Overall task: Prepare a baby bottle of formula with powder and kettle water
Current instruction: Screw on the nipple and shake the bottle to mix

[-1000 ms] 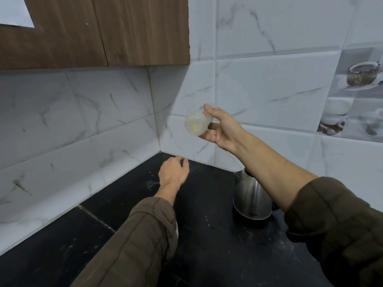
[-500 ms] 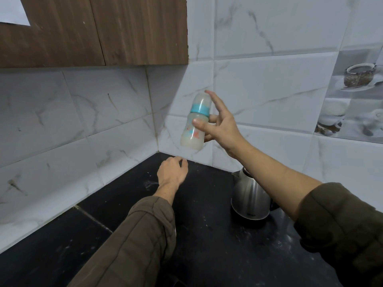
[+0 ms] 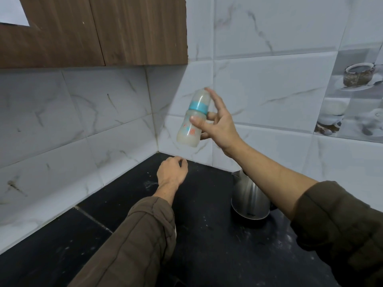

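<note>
Right hand (image 3: 217,129) fingers wrapped on the baby bottle (image 3: 192,119), thumb pressed across the front of the body, index finger stretched up along the cap, other fingers curled behind. Bottle up in the air in front of the tiled wall (image 3: 269,96), well above the back corner of the bench (image 3: 207,255), tilted a bit with the cap end leaning right. Blue collar ring round the neck, clear cap over the top, milky pale liquid inside, some red and blue print on the side, slightly blurred.

Left hand (image 3: 171,172) lower down near that same back corner, fingers loosely curled with nothing in them, knuckles up; can't tell if the tips touch the bench or just hang over it. Brown sleeves on both arms, right one pushed back past the forearm.

Steel kettle (image 3: 248,197) standing on the bench near the back edge, under the right forearm, partly hidden by it. Black bench top dusted with pale specks. Wooden cabinet (image 3: 93,30) up top over the corner.
</note>
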